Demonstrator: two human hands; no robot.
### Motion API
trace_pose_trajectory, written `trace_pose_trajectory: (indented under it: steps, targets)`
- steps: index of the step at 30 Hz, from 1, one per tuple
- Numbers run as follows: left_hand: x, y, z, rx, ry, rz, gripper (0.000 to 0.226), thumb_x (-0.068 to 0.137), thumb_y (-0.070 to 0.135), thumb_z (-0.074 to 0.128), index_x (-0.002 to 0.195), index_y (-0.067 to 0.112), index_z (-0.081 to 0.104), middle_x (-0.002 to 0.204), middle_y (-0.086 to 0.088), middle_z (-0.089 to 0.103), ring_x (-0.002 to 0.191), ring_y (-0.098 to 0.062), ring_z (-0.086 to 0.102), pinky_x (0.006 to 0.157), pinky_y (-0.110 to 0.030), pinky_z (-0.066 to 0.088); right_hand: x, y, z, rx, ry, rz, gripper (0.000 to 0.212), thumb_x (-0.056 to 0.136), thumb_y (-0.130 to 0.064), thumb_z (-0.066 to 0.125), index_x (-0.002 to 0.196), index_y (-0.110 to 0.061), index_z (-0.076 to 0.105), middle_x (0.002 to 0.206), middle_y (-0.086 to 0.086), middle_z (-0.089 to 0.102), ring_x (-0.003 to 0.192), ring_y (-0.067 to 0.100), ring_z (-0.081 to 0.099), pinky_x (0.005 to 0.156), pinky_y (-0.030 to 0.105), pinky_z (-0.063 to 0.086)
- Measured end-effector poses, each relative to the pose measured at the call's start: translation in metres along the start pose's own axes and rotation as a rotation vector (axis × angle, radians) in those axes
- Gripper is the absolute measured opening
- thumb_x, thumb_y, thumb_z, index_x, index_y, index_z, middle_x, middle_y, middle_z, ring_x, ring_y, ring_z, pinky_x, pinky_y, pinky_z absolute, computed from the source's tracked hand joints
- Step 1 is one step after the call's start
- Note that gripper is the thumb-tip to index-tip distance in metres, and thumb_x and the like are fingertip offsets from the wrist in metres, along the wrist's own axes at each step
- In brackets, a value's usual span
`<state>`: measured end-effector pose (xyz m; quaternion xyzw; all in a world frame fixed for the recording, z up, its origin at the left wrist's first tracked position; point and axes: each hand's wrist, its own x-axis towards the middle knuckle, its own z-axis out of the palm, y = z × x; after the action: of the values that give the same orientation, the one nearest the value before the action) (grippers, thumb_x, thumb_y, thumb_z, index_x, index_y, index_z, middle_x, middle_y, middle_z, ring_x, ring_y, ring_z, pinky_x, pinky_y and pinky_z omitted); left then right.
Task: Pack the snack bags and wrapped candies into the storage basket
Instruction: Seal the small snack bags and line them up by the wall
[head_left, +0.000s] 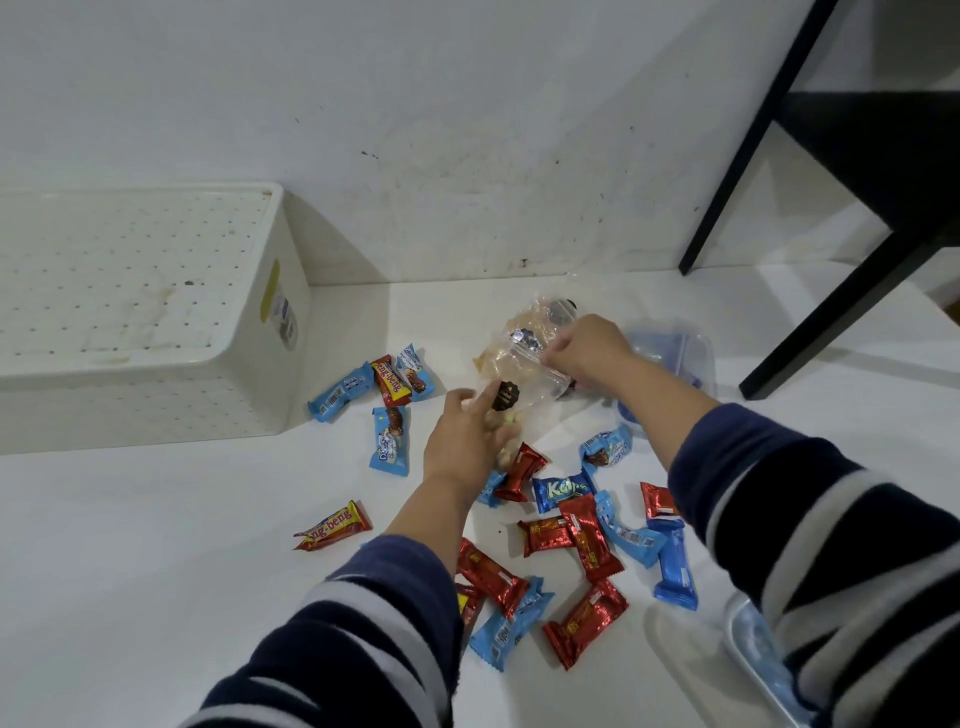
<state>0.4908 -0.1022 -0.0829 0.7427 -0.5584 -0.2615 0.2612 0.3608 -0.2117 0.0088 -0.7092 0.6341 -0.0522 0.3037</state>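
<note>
White counter (156, 545) carries the storage basket (249, 332), apparently empty, left of both grips. Left hand (465, 441) and right hand (584, 351) pinch one clear snack bag (524, 364); wrapped candies (571, 540) lie scattered below, unpacked.

clear snack bag (524, 364) lifted above scattered red and blue candies (566, 530); white perforated basket (260, 364) sits left.
</note>
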Motion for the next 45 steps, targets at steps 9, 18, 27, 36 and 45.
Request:
trace_pose_trajectory:
  steps: [9, 18, 27, 36, 45]
  targets:
    - [0.027, 0.052, -0.025, -0.497, 0.206, -0.184, 0.025, 0.096, 0.036, 0.051, 0.087, 0.014, 0.06, 0.075, 0.007, 0.058, 0.071, -0.011, 0.053, 0.065, -0.023, 0.042, -0.018, -0.006, 0.006, 0.088, 0.032, -0.104, 0.013, 0.086, -0.024, 0.064, 0.085, -0.016, 0.074, 0.091, 0.005, 0.074, 0.077, 0.026, 0.072, 0.063, 0.031, 0.059]
    - [0.021, 0.041, -0.021, -0.476, 0.207, -0.151, 0.013, 0.093, 0.026, 0.056, 0.089, 0.015, 0.062, 0.089, 0.002, 0.062, 0.085, -0.014, 0.057, 0.065, -0.014, 0.041, -0.013, -0.009, 0.017, 0.056, 0.049, -0.082, 0.019, 0.094, -0.017, 0.052, 0.089, -0.012, 0.07, 0.094, 0.005, 0.065, 0.082, 0.024, 0.063, 0.077, 0.037, 0.058]
    - [-0.006, 0.0, -0.013, -0.237, 0.016, -0.076, 0.048, 0.087, 0.004, 0.06, 0.127, 0.029, 0.05, 0.141, 0.0, 0.027, 0.09, -0.011, 0.058, 0.082, -0.026, 0.052, -0.017, -0.001, 0.039, 0.335, 0.201, -0.163, 0.023, 0.086, -0.007, 0.065, 0.103, -0.016, 0.052, 0.106, 0.004, 0.053, 0.084, 0.016, 0.05, 0.076, 0.027, 0.044]
    - [-0.005, 0.0, -0.028, -0.189, 0.148, -0.068, 0.053, 0.09, 0.006, 0.056, 0.137, 0.027, 0.044, 0.136, -0.002, 0.04, 0.11, -0.019, 0.052, 0.082, -0.024, 0.038, -0.025, -0.009, 0.083, 0.413, 0.124, -0.141, 0.047, 0.089, 0.004, 0.055, 0.127, -0.024, 0.055, 0.112, 0.005, 0.059, 0.086, 0.011, 0.053, 0.061, 0.006, 0.035]
    - [0.103, -0.029, -0.095, -0.202, 0.426, 0.012, 0.056, 0.089, 0.01, 0.06, 0.14, 0.023, 0.042, 0.134, 0.001, 0.041, 0.103, -0.013, 0.054, 0.082, -0.02, 0.039, 0.079, -0.108, 0.068, 0.496, 0.101, -0.324, 0.047, 0.089, -0.002, 0.058, 0.128, -0.029, 0.055, 0.105, 0.0, 0.052, 0.086, 0.018, 0.057, 0.07, 0.018, 0.043]
